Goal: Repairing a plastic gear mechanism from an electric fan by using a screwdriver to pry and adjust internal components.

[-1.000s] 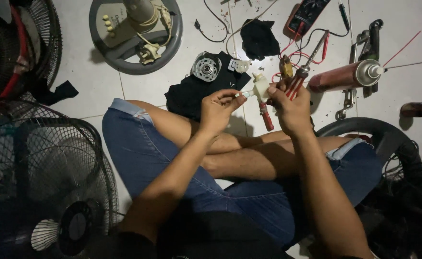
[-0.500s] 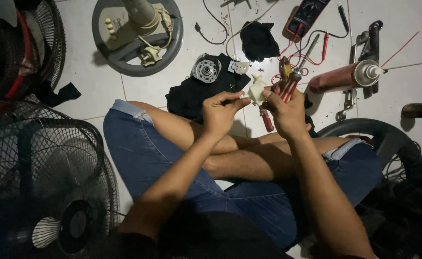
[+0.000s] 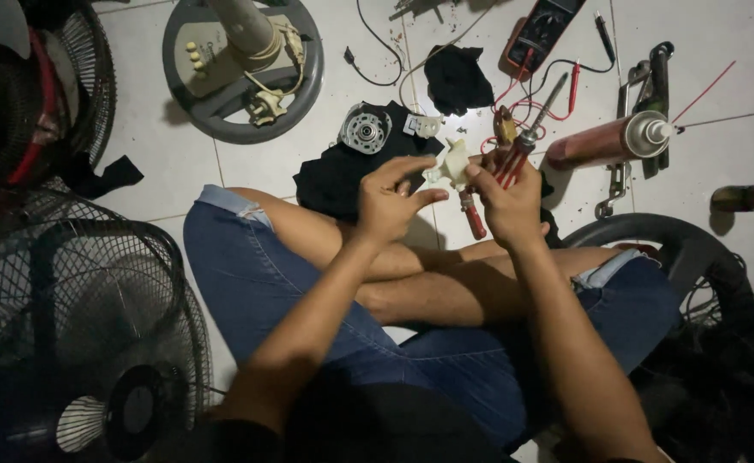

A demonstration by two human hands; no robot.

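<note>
arms: bare, no sleeves | legs: blue denim shorts (image 3: 308, 291), cuffs rolled | top: dark

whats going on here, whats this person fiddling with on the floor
A person sits cross-legged on a tiled floor. The left hand and right hand hold a small white plastic part between them; the right also grips a red-handled screwdriver. A fan motor, multimeter, spray can and fan base lie around.
</note>
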